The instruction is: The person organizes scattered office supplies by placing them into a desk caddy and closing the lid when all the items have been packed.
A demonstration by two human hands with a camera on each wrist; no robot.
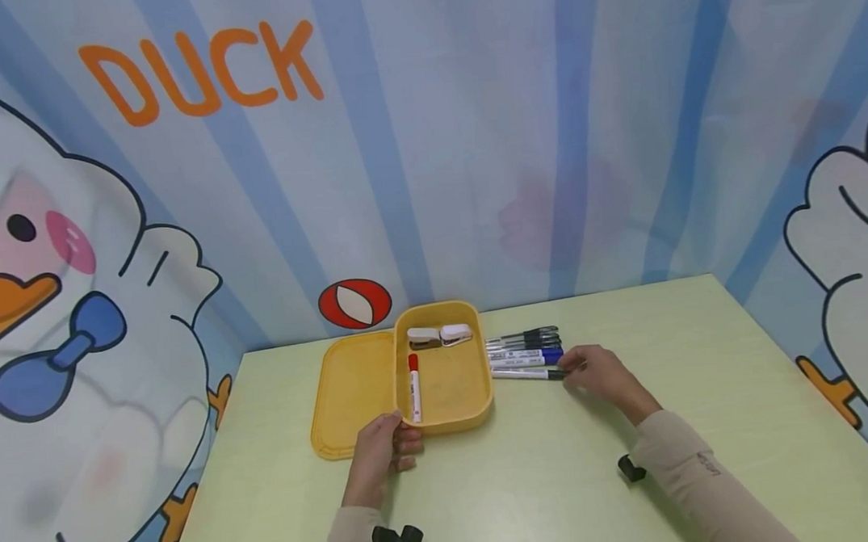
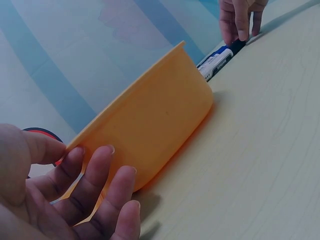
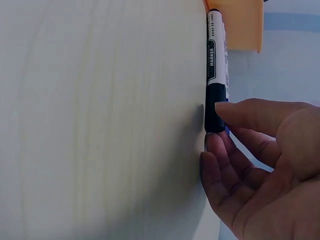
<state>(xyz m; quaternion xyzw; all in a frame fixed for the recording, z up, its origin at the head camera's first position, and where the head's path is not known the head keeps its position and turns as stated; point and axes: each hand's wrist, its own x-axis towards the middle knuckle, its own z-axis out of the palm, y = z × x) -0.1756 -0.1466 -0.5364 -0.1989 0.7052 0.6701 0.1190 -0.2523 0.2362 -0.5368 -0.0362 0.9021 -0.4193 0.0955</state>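
A yellow plastic box (image 1: pixel 464 422) lies on the table with a red-capped marker (image 1: pixel 414 389) and two small staplers (image 1: pixel 440 335) inside. My left hand (image 1: pixel 380 447) pinches its near left corner, thumb on the rim and fingers against the wall (image 2: pixel 150 125). To the right of the box, my right hand (image 1: pixel 600 370) pinches the cap end of a black-capped marker (image 1: pixel 526 374). In the right wrist view, the thumb is on the marker's black cap (image 3: pixel 215 107) and the other fingers are curled at its end. This marker lies along the table, its far end close to the box.
A yellow lid (image 1: pixel 352 396) lies flat left of the box. Behind the black-capped marker lie blue-capped markers (image 1: pixel 521 358) and several black pens (image 1: pixel 527 338), beside the box's right wall. A printed curtain (image 1: pixel 472 140) hangs along the table's back edge.
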